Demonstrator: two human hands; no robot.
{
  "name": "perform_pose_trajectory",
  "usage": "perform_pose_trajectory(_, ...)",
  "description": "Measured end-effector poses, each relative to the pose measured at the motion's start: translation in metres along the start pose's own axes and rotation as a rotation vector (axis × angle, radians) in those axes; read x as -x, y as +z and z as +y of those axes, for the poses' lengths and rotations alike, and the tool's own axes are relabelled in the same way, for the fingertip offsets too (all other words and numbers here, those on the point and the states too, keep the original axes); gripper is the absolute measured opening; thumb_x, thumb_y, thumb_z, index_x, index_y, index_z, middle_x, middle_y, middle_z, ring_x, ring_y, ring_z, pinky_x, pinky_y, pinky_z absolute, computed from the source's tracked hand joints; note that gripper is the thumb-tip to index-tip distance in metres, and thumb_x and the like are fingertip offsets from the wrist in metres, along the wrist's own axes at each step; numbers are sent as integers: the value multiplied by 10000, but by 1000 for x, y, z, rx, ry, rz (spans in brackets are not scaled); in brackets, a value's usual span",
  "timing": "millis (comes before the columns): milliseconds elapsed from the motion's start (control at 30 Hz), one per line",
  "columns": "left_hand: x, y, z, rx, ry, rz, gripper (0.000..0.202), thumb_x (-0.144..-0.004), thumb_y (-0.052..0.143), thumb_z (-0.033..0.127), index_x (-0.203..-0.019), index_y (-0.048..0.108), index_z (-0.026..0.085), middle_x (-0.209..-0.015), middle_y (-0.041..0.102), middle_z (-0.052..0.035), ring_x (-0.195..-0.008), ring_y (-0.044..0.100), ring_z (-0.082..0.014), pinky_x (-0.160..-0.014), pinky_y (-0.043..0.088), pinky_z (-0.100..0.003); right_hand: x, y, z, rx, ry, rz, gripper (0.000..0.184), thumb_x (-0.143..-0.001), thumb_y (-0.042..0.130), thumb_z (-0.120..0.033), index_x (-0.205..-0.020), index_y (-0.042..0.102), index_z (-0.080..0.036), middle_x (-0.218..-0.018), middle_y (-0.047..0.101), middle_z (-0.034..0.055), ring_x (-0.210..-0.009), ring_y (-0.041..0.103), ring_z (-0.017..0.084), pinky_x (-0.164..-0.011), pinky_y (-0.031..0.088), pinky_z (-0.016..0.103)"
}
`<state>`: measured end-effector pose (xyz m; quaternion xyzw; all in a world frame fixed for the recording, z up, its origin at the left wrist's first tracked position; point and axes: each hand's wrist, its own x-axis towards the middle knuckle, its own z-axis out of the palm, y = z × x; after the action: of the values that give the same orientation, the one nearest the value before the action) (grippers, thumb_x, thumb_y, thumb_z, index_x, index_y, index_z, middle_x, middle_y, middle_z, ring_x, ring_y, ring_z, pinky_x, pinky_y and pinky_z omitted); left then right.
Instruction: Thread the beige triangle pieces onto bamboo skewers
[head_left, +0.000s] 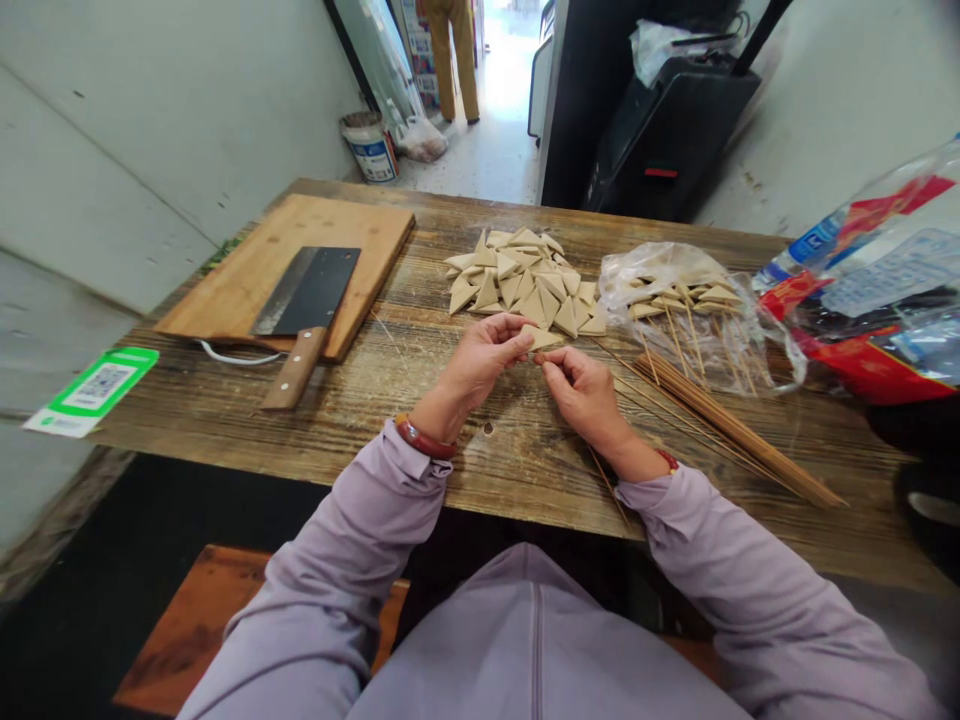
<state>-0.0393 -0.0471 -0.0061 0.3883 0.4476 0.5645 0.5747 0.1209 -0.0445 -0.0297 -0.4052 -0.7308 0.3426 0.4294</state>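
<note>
Head view looks down on a weathered plank table [517,470] where 2 bare hands work close together. The left hand [480,360] is almost closed in a pinch on a pale brown triangular piece [541,339], gripping it between thumb and fingers. The right hand [585,395] forms a tight pinch just beside that piece, though anything thin held there is too small to tell. A light, even pinch on the flat faces looks best, since firm pressure could mark the soft, matte surface or crush a corner. Just beyond the hands lies a heap of matching triangles [517,280] with crisp points and slightly rough faces. To the right, a crumpled clear plastic bag [675,310] holds more triangles, near a bundle of thin bamboo skewers [739,430]. A cleaver [306,290] with a wooden handle rests on a wooden cutting board [360,225].
</note>
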Motion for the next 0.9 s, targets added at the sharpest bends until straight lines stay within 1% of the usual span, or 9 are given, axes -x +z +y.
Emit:
perform_pose_trajectory(100, 0, 0, 0, -3, 7, -7, 362, -628, 865, 324, -893, 704, 139, -706, 637, 7, -565, 494, -56, -523, 340, -198, 0, 1, 1, -13, 12, 1, 197, -865, 532, -295, -842, 699, -194, -773, 736, 45, -651, 618, 168, -639, 462, 292)
perform_pose_trajectory(200, 1, -1, 1, 2, -13, 4, 411, -643, 858, 389, -941, 715, 145, -778, 664, -13, -601, 549, -70, -514, 346, -193, 0, 1, 2, -16, 41, 8, 201, -870, 544, -315, -813, 692, -192, -725, 711, 29, -608, 586, 150, -611, 445, 278)
perform_pose_trajectory(267, 1, -2, 1, -4, -43, 11, 393, -676, 826, 472, -855, 706, 143, -776, 660, -23, -615, 571, -83, -498, 344, -192, 0, 1, 3, -18, 57, 16, 201, -869, 551, -320, -811, 692, -189, -728, 709, 29, -607, 586, 146, -601, 436, 271)
perform_pose_trajectory(333, 2, -2, 0, -18, -49, 12, 408, -694, 799, 523, -730, 671, 138, -703, 621, -15, -582, 533, -75, -485, 333, -189, 0, 1, 3, -22, 63, 15, 201, -868, 553, -322, -810, 691, -188, -726, 707, 31, -605, 586, 146, -595, 430, 270)
perform_pose_trajectory(433, 2, -1, -2, -28, -26, 24, 402, -663, 826, 496, -669, 654, 134, -606, 545, 14, -530, 431, -53, -488, 318, -188, 0, 1, 3, -8, 62, 9, 206, -864, 561, -336, -794, 686, -189, -689, 690, 25, -580, 569, 145, -580, 417, 273)
perform_pose_trajectory(500, 1, -1, -3, -25, -13, 38, 382, -644, 839, 468, -673, 665, 130, -590, 527, 22, -528, 407, -51, -497, 316, -192, 0, 0, 2, -2, 63, 5, 207, -863, 565, -343, -793, 686, -190, -682, 688, 23, -578, 568, 147, -579, 419, 275)
perform_pose_trajectory(667, 0, -2, -2, 10, 34, 83, 358, -637, 836, 447, -667, 670, 131, -632, 563, 9, -571, 444, -63, -521, 325, -199, 3, -1, -2, -14, 25, -25, 214, -883, 549, -342, -824, 692, -195, -718, 707, 28, -609, 604, 160, -591, 443, 281)
perform_pose_trajectory(900, 2, 0, -3, 13, 29, 83, 337, -666, 820, 427, -640, 661, 132, -603, 545, 11, -563, 450, -67, -527, 332, -204, 5, -2, -4, 53, -4, 19, 207, -888, 543, -336, -772, 660, -211, -692, 691, 26, -621, 612, 164, -611, 442, 289)
